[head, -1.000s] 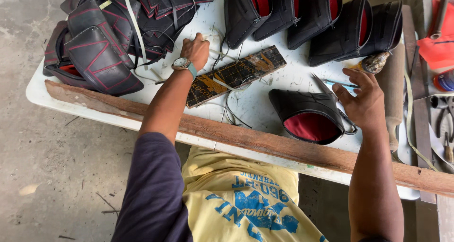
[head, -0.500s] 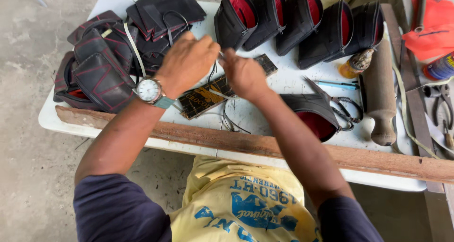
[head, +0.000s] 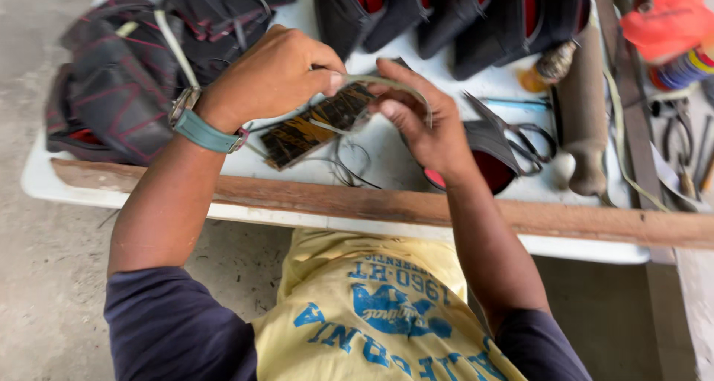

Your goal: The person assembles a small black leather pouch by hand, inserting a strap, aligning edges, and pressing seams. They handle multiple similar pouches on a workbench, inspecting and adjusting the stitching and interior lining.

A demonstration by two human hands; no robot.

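Head view, hands: left hand [head: 271,76] and right hand [head: 416,117] meet above the middle of the white table [head: 387,146], fingertips close together.
Left hand: curled narrow, thumb and fingers pinched on one end of a thin pale strip [head: 387,82]; a teal-strapped wristwatch [head: 195,124] sits on the wrist.
Right hand: fingers bent and closed on the other part of the same strip, which arcs over the knuckles.
Strip: held in the air between both hands, just above the table's middle, clear of the surface.
Flat board: a dark brown patterned board [head: 316,124] lies on the table directly under the hands, tilted toward the front edge; loose dark threads [head: 349,161] curl just beside it.
Front edge: a long wooden plank [head: 372,202] runs along it from left to right.
Left end of table: a heap of black stitched pieces with red seams [head: 119,83].
Back edge: a row of black pouches with red lining [head: 454,13], standing side by side.
Right of the hands: one black red-lined pouch [head: 487,154] lies open, partly hidden by the right hand; scissors [head: 520,135] touch it.
Right end: a brown wooden mallet [head: 584,113] lies lengthwise; beyond it, an orange container [head: 662,24] and assorted metal tools [head: 688,150], too blurred to identify.
Below table: the person's yellow printed shirt [head: 372,306] and dark sleeves.
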